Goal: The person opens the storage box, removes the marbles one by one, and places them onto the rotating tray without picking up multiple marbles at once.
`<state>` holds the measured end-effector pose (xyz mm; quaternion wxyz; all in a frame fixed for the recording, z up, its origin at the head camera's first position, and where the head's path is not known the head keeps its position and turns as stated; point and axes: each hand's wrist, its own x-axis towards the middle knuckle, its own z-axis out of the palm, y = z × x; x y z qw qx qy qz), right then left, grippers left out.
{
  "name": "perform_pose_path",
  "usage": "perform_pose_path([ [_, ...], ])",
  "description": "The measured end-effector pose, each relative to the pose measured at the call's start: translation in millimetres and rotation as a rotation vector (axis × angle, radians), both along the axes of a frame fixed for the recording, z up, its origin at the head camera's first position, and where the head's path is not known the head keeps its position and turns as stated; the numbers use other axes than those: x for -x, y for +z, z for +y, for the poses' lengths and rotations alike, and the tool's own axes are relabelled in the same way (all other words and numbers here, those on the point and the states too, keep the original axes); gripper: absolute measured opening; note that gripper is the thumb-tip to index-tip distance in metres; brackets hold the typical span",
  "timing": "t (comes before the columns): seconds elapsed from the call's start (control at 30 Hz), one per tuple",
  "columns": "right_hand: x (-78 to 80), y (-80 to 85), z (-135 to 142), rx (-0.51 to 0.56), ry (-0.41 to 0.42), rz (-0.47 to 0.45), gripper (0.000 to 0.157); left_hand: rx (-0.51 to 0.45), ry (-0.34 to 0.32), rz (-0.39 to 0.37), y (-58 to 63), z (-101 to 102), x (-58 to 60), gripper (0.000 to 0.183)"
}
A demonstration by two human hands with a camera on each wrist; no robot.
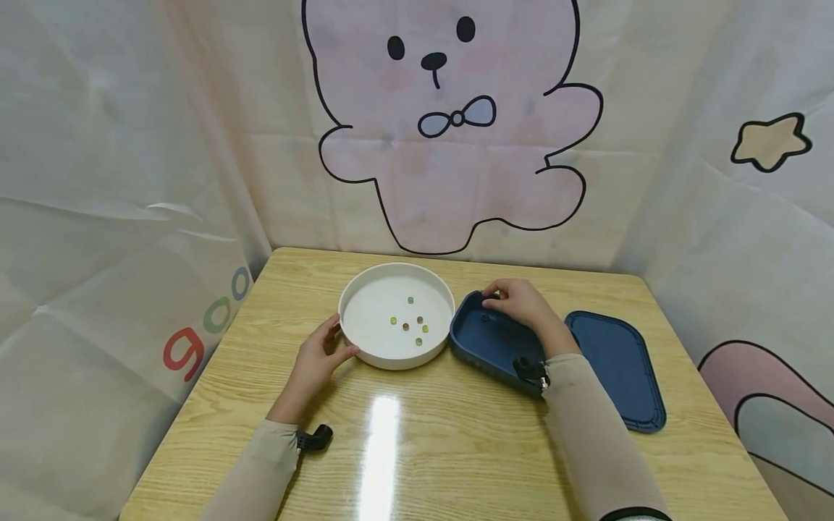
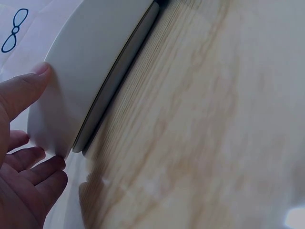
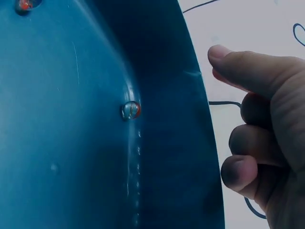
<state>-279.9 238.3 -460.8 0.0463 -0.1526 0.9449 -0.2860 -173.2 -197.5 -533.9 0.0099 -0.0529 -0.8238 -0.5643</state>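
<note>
My left hand (image 1: 314, 362) holds the left side of a round white dish (image 1: 366, 307), thumb and fingers spread along its outer wall. Inside the dish lie several small glass beads (image 1: 420, 320), greenish, yellow and brownish. At the far left corner of a dark blue rectangular box (image 1: 498, 349), my right hand (image 1: 521, 300) hovers with thumb and forefinger a little apart and the other fingers bent. Nothing shows between them. In the right wrist view, a clear bead with an orange streak (image 3: 131, 110) sits at the foot of the box wall; another reddish bead (image 3: 27, 5) is at the top edge.
A flat dark blue lid (image 1: 619, 369) lies on the wooden table (image 1: 449, 463) right of the box, partly behind my right forearm. Dish and box stand side by side. Behind the table hangs a cloth backdrop (image 1: 417, 181) with a cartoon animal.
</note>
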Motion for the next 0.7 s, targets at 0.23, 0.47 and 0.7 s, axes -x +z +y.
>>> perform_pose_path([
  [0.23, 1.9, -2.8, 5, -0.052, 0.003, 0.003, 0.021, -0.016, -0.005, 0.003, 5.9, 3, -3.6, 0.087],
  [0.47, 0.1, -6.8, 2, -0.091, 0.043, -0.015, 0.023, -0.009, -0.009, -0.023, 23.5, 10, -11.1, 0.082],
  [0.7, 2.0, -15.1, -3, -0.171, 0.061, -0.029, 0.024, -0.027, -0.001, -0.001, -2.9, 1, 1.7, 0.086],
])
